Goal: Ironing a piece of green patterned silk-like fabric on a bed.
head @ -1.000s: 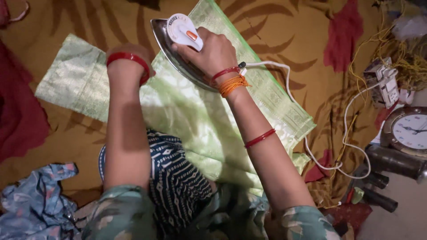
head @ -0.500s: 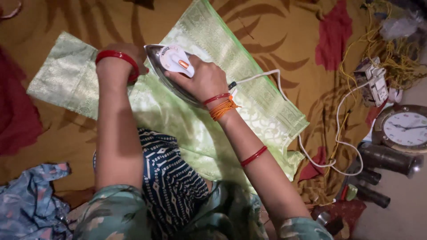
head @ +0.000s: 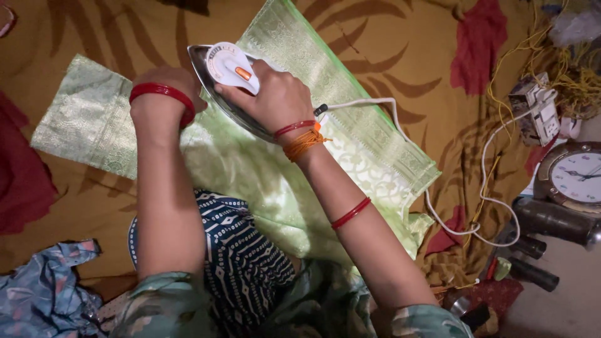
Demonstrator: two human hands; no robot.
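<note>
Gripped tightly around its handle by the right hand (head: 275,100), a white electric iron (head: 228,69) is pressed on light green brocade fabric (head: 263,175), slid leftward from a second ago. Cloth beside it is pinned flat by the left hand (head: 172,84).

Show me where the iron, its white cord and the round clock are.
iron (head: 228,62): head view, on its white top housing.
white cord (head: 391,107): head view, on the stretch just behind the iron.
round clock (head: 579,176): head view, on its white face.
</note>
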